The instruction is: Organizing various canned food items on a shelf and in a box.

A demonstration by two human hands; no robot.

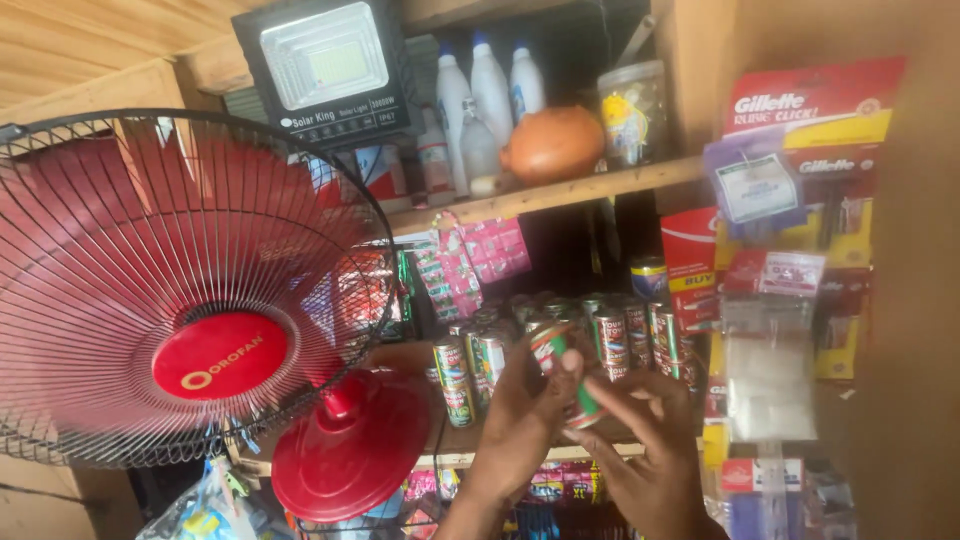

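Both my hands are raised in front of a wooden shelf [455, 461] stacked with small tins. My left hand [520, 425] and my right hand [650, 455] together hold one small tin [562, 375] with a red, white and green label, tilted, its top toward the upper left. My left fingers wrap its upper part and my right fingers grip its lower end. Just behind it stand several similar tins [610, 335] in stacked rows.
A large red fan [215, 355] with a wire cage fills the left, its round red base [350, 450] beside my left wrist. An upper shelf [560, 190] carries white bottles, a brown round pot and a jar. Hanging packets and razor cards [800, 200] cover the right.
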